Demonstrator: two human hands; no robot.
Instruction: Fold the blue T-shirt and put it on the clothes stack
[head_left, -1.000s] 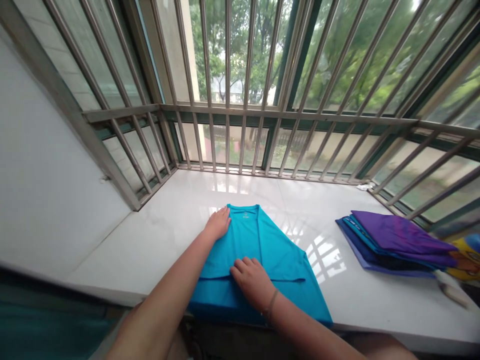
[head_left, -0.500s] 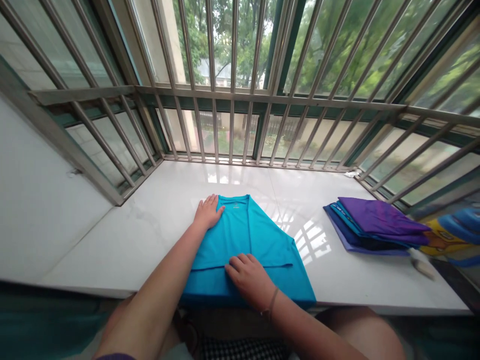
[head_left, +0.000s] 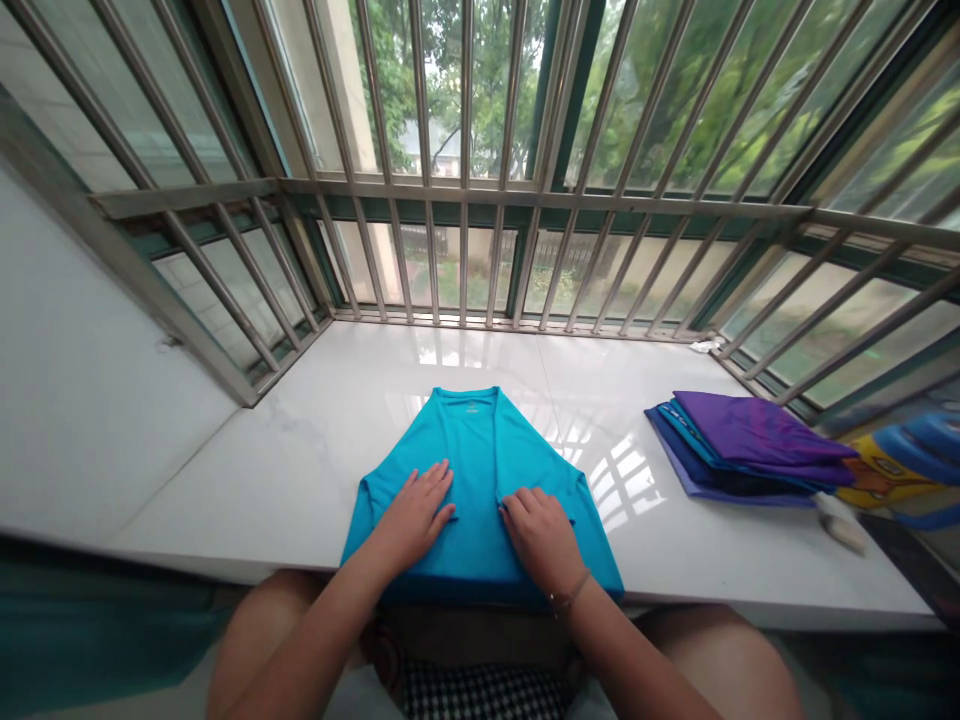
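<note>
White and glossy, the ledge [head_left: 225,480] runs under a purple-topped pile of folded clothes [head_left: 765,440], metal bars [head_left: 463,260] rising behind that pile. And well to the left of the pile, here's the turquoise shirt [head_left: 472,450], both hands on it! Left hand [head_left: 416,510], the one farther from the pile: palm down, fingers flat and close together, thumb stretched out, pinching nothing. Right hand [head_left: 541,535], nearer the pile: fingers curled down onto the cloth, and whether they pinch a layer, I can't tell.

To smooth this well, I'd say, press lightly and stroke outward from the middle; a hard drag could pull the fabric off the ledge.

What a vivid piece of cloth: collar [head_left: 466,395] roughly level with the pile's far edge, shoulders sloping away on both sides, soft creases around the hands, near edge darkening where it drops over the front.
</note>
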